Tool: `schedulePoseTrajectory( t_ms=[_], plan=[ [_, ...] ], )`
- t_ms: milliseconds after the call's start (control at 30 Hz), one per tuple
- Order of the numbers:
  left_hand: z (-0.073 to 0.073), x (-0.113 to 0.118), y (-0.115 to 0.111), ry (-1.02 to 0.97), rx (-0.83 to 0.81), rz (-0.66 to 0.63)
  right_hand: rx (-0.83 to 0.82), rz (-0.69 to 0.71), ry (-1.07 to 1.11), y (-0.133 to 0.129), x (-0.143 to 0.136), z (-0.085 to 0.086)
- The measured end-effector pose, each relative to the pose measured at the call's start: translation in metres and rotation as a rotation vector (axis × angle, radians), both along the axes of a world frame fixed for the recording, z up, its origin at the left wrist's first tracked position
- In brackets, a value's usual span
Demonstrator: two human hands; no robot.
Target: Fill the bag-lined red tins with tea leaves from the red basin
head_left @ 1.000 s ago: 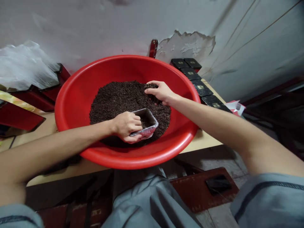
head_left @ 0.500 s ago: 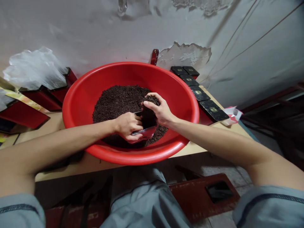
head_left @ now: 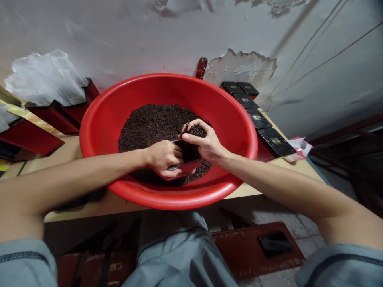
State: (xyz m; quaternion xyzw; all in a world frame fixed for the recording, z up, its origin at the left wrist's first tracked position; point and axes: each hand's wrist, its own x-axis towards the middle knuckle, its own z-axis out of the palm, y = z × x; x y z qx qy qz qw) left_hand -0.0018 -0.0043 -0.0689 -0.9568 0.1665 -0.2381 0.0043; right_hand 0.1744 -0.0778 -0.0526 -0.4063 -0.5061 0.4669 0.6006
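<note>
A big red basin holds a heap of dark, loose tea-like leaves. Inside it, my left hand grips the near wall of a dark red tin, which is tilted over the leaves with its opening toward the right. At the tin's mouth my right hand is cupped round a small heap of the same leaves, thumb on the near side and fingers curled over the far side. The inside of the tin is dark, so how full it is cannot be made out.
Black-lidded red tins line the table right of the basin, beside a crumpled white-and-red packet. Open red tins and clear plastic bags are on the left. A phone lies on a red bench below.
The leaves in my right hand have dropped lower and look fewer, with the fingers more arched over them. My left hand keeps its hold on the tin. The whole view has shifted slightly.
</note>
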Motion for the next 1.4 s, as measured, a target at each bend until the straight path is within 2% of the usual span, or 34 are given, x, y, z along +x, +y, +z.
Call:
schedulePoseTrajectory(
  t_ms=[200,333,433,533,633,700,767,833,933,1000,1100,1233,1300,1400],
  plan=[
    [-0.002,-0.001,0.000,0.017,0.010,0.011,-0.040,0.102,0.042,-0.006,0.002,0.009],
    [-0.004,-0.001,0.001,0.035,0.024,0.041,-0.091,0.127,-0.082,-0.009,0.013,0.015],
    [-0.005,0.000,0.001,0.069,0.027,0.060,-0.144,0.041,-0.213,0.006,0.033,0.018],
    [-0.006,0.001,0.002,0.056,0.009,0.049,-0.378,-0.135,-0.444,0.044,0.056,0.014],
    [-0.006,0.001,0.002,0.048,0.002,0.055,-0.573,-0.155,-0.923,0.089,0.073,-0.003],
    [-0.006,0.000,0.001,0.051,0.006,0.052,-0.715,-0.178,-1.250,0.111,0.078,-0.024],
    [-0.004,0.000,0.001,0.059,0.004,0.045,-0.876,-0.243,-1.412,0.120,0.078,-0.049],
    [-0.003,0.001,0.000,0.075,-0.003,0.042,-0.955,-0.282,-1.468,0.117,0.073,-0.075],
    [-0.002,0.002,0.001,0.099,-0.006,0.043,-0.891,-0.289,-1.570,0.103,0.060,-0.099],
    [-0.002,0.003,0.001,0.098,-0.009,0.034,-0.816,-0.245,-1.629,0.092,0.051,-0.103],
    [-0.003,0.003,0.002,0.078,-0.029,0.019,-0.702,-0.098,-1.654,0.081,0.043,-0.096],
    [-0.001,0.003,0.002,0.071,-0.035,0.015,-0.540,0.067,-1.625,0.084,0.042,-0.087],
    [0.001,0.002,0.002,0.103,-0.025,0.025,-0.493,0.109,-1.596,0.090,0.045,-0.085],
    [0.003,0.000,0.001,0.148,-0.012,0.037,-0.434,0.100,-1.556,0.102,0.047,-0.079]
  ],
)
